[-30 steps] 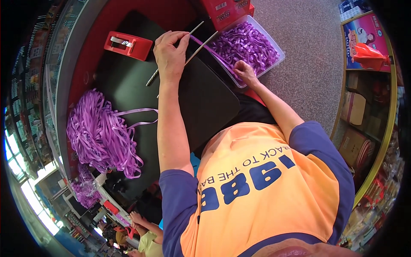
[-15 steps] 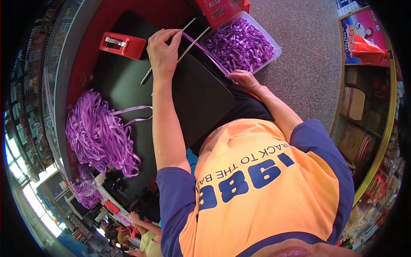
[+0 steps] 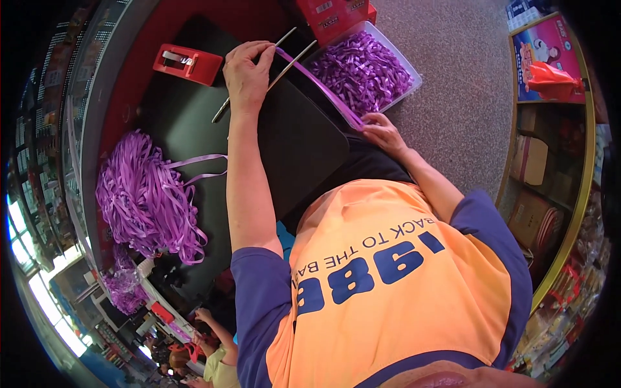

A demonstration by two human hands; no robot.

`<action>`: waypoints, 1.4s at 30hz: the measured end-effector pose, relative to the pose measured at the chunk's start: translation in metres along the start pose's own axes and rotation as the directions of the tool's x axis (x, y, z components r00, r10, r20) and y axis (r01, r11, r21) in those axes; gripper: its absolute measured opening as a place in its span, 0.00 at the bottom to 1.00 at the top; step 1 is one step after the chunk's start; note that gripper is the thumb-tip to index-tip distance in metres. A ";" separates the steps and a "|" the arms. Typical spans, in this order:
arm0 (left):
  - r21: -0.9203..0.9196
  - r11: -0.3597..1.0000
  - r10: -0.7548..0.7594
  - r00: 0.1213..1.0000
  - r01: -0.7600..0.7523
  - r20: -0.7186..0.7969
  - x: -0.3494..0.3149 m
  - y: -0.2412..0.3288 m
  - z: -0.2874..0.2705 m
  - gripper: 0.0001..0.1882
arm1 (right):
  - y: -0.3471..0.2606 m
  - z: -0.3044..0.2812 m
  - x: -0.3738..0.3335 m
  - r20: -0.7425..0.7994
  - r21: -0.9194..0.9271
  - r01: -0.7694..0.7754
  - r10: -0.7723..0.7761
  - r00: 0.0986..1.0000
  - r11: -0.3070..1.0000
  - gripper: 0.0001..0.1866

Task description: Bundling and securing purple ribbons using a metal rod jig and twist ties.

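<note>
A purple ribbon [image 3: 331,97] runs slantwise between my two hands. My left hand [image 3: 248,76] pinches its far end beside two thin metal rods [image 3: 294,64] that project over the black table [image 3: 291,136]. My right hand [image 3: 383,134] grips the near end, close to the table's right edge. Beyond the ribbon stands a white plastic bin [image 3: 418,83] full of short purple ribbon pieces [image 3: 362,70]. A big tangled heap of long purple ribbon [image 3: 145,197] lies at the left of the table, with loose strands reaching behind my left forearm.
A red tape dispenser [image 3: 186,64] sits at the table's far left. Red boxes [image 3: 333,16] stand behind the bin. Along the right is a gold-edged display cabinet [image 3: 540,161] with a red bag on it. Another person [image 3: 222,359] is at the lower left.
My right hand has drawn toward me and slightly right, with the ribbon end in it. The ribbon looks wider toward that hand. My left hand has barely moved.
</note>
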State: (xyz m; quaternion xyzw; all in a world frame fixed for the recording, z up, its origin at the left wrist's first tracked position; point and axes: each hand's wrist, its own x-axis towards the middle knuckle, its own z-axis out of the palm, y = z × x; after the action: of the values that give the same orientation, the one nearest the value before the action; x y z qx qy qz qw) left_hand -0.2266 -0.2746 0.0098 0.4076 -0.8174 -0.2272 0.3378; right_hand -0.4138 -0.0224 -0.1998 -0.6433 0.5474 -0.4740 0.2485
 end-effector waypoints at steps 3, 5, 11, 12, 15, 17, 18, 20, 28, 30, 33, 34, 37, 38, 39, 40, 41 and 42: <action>0.046 0.999 0.022 0.999 -0.021 -0.025 -0.001 0.001 -0.001 0.09 | -0.035 -0.024 -0.016 -0.034 0.014 -0.060 0.061 0.998 0.998 0.09; 0.093 0.995 0.033 0.999 -0.031 -0.013 -0.001 0.000 -0.001 0.10 | -0.063 -0.039 -0.024 -0.128 -0.098 -0.053 0.040 0.991 0.994 0.10; 0.111 0.993 0.030 0.999 -0.028 -0.017 0.000 -0.010 0.001 0.12 | -0.146 -0.071 -0.011 -0.230 -0.237 0.136 -0.191 0.954 0.962 0.09; 0.108 0.994 0.032 0.999 -0.029 -0.025 0.000 -0.012 0.001 0.12 | -0.154 -0.075 -0.007 -0.234 -0.233 0.190 -0.245 0.941 0.954 0.09; 0.111 0.993 0.039 0.999 -0.035 -0.032 0.000 -0.012 0.004 0.12 | -0.171 -0.082 0.009 -0.202 -0.153 0.263 -0.291 0.935 0.953 0.10; 0.114 0.993 0.040 0.999 -0.035 -0.036 0.001 -0.011 0.003 0.12 | -0.175 -0.085 0.016 -0.141 -0.105 0.330 -0.342 0.929 0.938 0.11; 0.109 0.993 0.041 0.998 -0.036 -0.041 0.000 -0.011 0.003 0.12 | -0.175 -0.084 0.015 -0.137 -0.110 0.332 -0.346 0.928 0.937 0.11; 0.107 0.994 0.035 0.999 -0.031 -0.031 0.001 -0.012 0.003 0.12 | -0.172 -0.080 0.012 -0.071 -0.147 0.291 -0.304 0.950 0.945 0.12; 0.114 0.993 0.032 0.999 -0.027 -0.042 0.001 -0.014 0.004 0.11 | -0.181 -0.077 -0.002 -0.170 -0.094 0.104 -0.119 0.978 0.990 0.14; 0.121 0.992 0.030 0.999 -0.025 -0.039 0.001 -0.014 0.003 0.11 | -0.191 -0.086 0.004 -0.119 -0.150 0.218 -0.237 0.964 0.964 0.13; 0.123 0.992 0.028 0.999 -0.023 -0.038 0.001 -0.014 0.003 0.11 | -0.205 -0.094 0.012 -0.073 -0.223 0.309 -0.332 0.940 0.925 0.16; 0.127 0.992 0.033 0.999 -0.027 -0.041 0.001 -0.014 0.003 0.11 | -0.205 -0.095 0.015 0.005 -0.233 0.252 -0.258 0.966 0.939 0.18; 0.132 0.991 0.040 0.998 -0.034 -0.043 0.001 -0.014 0.003 0.11 | -0.194 -0.085 0.019 0.110 -0.315 0.182 -0.154 0.982 0.932 0.20; 0.133 0.990 0.042 0.998 -0.037 -0.040 0.000 -0.014 0.004 0.11 | -0.185 -0.080 0.016 0.136 -0.380 0.168 -0.124 0.983 0.909 0.21; 0.134 0.990 0.042 0.998 -0.036 -0.040 0.002 -0.014 0.005 0.11 | -0.173 -0.076 0.011 0.123 -0.407 0.121 -0.077 0.989 0.905 0.20; 0.135 0.990 0.041 0.998 -0.035 -0.039 0.002 -0.014 0.005 0.11 | -0.167 -0.073 0.008 0.126 -0.406 0.122 -0.077 0.989 0.906 0.20; 0.137 0.990 0.040 0.999 -0.034 -0.037 0.002 -0.014 0.004 0.11 | -0.161 -0.071 0.007 0.120 -0.453 0.127 -0.081 0.989 0.883 0.19; 0.138 0.990 0.037 0.999 -0.031 -0.038 0.001 -0.015 0.004 0.11 | -0.157 -0.069 0.005 0.114 -0.498 0.131 -0.085 0.990 0.857 0.19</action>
State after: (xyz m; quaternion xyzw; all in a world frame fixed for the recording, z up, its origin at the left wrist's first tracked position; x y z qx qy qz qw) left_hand -0.2223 -0.2837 -0.0017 0.4204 -0.8309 -0.1562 0.3292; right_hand -0.4017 0.0297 -0.0369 -0.7359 0.6037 -0.2987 0.0686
